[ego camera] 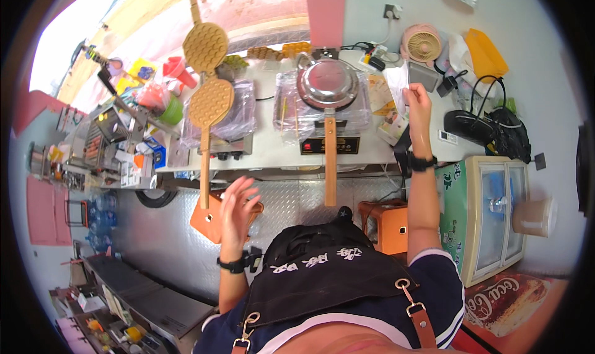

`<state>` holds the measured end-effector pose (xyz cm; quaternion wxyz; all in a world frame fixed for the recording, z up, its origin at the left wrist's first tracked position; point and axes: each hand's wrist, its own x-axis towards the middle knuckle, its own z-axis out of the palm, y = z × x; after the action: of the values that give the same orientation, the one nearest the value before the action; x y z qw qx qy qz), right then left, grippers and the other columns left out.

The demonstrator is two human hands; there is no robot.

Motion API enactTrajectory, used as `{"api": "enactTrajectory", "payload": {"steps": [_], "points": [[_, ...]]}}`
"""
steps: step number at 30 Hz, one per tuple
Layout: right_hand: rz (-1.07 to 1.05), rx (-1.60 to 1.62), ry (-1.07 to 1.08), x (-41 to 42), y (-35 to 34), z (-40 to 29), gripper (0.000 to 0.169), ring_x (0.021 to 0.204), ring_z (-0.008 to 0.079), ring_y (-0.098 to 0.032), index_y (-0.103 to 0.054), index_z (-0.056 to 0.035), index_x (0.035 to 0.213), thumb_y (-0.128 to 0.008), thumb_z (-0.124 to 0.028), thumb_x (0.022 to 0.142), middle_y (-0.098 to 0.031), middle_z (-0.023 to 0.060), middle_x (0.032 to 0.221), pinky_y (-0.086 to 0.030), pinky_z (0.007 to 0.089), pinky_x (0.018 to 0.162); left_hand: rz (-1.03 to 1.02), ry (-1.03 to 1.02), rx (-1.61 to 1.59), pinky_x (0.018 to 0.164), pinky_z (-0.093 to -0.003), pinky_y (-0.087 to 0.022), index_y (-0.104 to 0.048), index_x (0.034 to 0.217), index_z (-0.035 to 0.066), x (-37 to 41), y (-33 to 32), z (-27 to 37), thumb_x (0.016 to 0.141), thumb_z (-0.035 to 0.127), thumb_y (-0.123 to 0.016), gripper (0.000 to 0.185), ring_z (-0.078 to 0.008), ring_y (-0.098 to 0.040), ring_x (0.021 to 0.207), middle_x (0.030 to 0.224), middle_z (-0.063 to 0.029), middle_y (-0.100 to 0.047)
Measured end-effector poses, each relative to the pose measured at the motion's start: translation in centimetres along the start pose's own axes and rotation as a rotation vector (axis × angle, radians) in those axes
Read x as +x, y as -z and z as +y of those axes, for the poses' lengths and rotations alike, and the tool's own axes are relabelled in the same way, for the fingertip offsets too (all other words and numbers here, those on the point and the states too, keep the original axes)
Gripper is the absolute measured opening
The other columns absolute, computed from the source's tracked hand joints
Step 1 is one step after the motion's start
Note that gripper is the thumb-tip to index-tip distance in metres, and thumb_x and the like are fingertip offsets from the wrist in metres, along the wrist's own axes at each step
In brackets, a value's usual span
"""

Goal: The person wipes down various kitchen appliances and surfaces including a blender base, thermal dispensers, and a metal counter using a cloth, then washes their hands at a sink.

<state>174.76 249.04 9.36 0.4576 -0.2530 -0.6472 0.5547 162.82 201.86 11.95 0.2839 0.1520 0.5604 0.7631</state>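
Note:
Pinched between the fingers of my right hand is a white piece of paper or thin bag, above the right part of the counter. My left hand hovers in front of the counter edge, fingers apart and holding nothing. It is near the wooden handle of a golden bubble-waffle mould, which lies opened out with its cells showing. Between my hands, a closed round metal pan with a wooden handle sits over a black-panelled cooker. Two thin sticks lie on plastic film left of it.
Cups and a green container crowd the counter's left. A pink fan, cables and a black handbag occupy the right. Orange stools and a glass-door fridge stand below. Both wooden handles overhang the counter edge.

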Motion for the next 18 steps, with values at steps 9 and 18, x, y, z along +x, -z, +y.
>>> {"api": "enactTrajectory", "payload": {"steps": [9, 18], "points": [[-0.855, -0.411, 0.364, -22.1, -12.8, -17.0, 0.025, 0.092, 0.0331, -0.065, -0.064, -0.004, 0.1, -0.074, -0.014, 0.08, -0.068, 0.0126, 0.1, -0.051, 0.0375, 0.081, -0.549, 0.337, -0.697, 0.111, -0.0478, -0.031, -0.034, 0.146, 0.002, 3.5, -7.7, 0.1, 0.098, 0.062, -0.023, 0.077, -0.0338, -0.044, 0.131, 0.145, -0.0152, -0.044], [-0.611, -0.481, 0.174, -33.3, -17.2, -22.1, 0.049, 0.092, 0.0323, -0.069, -0.052, -0.004, 0.127, -0.071, -0.014, 0.084, -0.068, 0.0168, 0.107, -0.054, 0.037, 0.078, -1.084, 0.579, -1.126, 0.113, -0.0511, -0.03, -0.021, 0.152, 0.005, 0.6, -2.7, 0.8, 0.092, 0.056, -0.046, 0.082, -0.0364, -0.038, 0.136, 0.151, -0.0197, -0.033]]}}
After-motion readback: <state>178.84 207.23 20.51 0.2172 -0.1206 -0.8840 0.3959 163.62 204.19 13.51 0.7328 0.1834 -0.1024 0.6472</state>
